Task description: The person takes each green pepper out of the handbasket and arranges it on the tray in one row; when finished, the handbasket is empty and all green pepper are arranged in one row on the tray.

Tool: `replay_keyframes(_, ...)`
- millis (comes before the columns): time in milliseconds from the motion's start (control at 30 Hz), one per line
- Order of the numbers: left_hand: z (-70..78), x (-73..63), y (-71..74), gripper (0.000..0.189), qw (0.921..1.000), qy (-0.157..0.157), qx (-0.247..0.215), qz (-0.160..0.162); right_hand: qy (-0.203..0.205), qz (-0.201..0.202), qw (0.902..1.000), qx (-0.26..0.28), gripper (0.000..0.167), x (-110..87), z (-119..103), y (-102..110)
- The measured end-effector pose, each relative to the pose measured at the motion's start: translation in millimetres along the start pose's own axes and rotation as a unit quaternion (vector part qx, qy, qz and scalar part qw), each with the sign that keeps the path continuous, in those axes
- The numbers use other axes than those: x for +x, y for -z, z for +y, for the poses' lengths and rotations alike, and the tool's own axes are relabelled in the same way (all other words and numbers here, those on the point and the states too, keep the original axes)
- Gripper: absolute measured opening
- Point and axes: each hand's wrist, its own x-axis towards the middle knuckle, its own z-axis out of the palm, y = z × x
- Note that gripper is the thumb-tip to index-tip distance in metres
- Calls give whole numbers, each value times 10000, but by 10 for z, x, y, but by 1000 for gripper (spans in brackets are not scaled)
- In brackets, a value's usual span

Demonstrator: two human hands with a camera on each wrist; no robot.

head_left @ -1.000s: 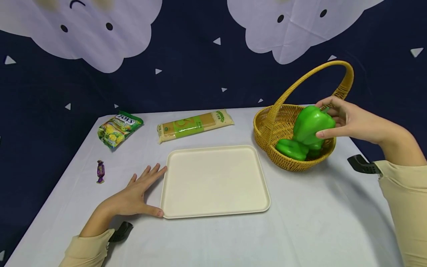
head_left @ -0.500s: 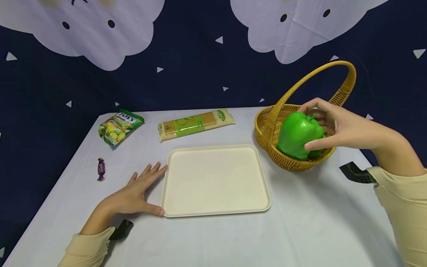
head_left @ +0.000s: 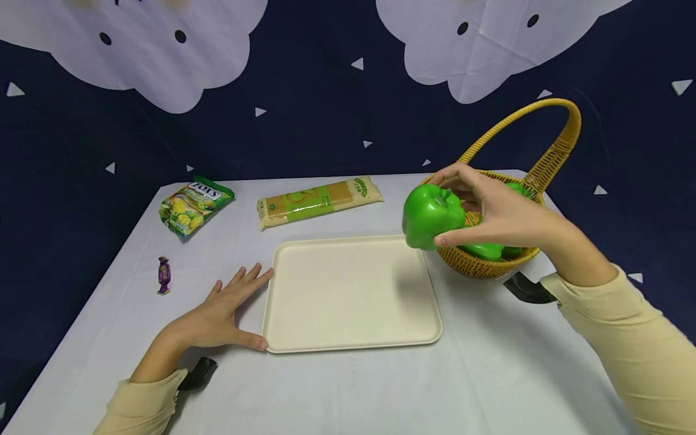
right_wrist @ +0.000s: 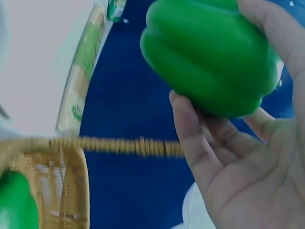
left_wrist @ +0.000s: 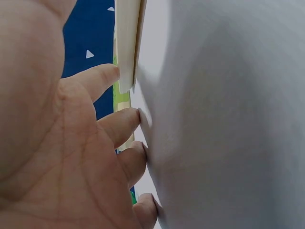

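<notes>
The right hand [head_left: 492, 211] is holding a green bell pepper [head_left: 431, 216] in a curled-finger grip, in the air between the wicker basket [head_left: 478, 266] and the cream tray [head_left: 348, 296]. The left hand [head_left: 223, 314] is lying flat on the desk [head_left: 489, 374], fingers straight, thumb against the tray's corner, probably steadying it. The right wrist view is showing fingertips [right_wrist: 183, 119] wrapping under the pepper; the left wrist view is showing the thumb [left_wrist: 97, 78] meeting the tray's edge [left_wrist: 127, 43].

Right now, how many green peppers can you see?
3, perhaps more hidden. One green pepper is held by the right hand over the tray's far right corner. Two peppers lie in the basket: one near the front, one at the back.
</notes>
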Motion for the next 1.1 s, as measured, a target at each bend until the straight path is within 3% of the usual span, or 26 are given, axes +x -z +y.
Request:
replay_keyframes(200, 8, -8, 6, 131, 10000, 2, 17, 9, -109, -50, 9999, -43, 79, 173, -75, -190)
replay_keyframes(533, 14, -7, 10, 131, 10000, 13, -15, 25, -15, 5, 9997, 263, 81, 519, 18, -567)
replay_keyframes(733, 9, -8, 0, 134, 10000, 3, 40, 69, 229, -99, 9989, 390, 83, 687, 12, -755)
replay_keyframes(1100, -1, -1, -5, 134, 9999, -10, 58, 102, 272, -439, 9973, 513, 84, 908, -23, -1009)
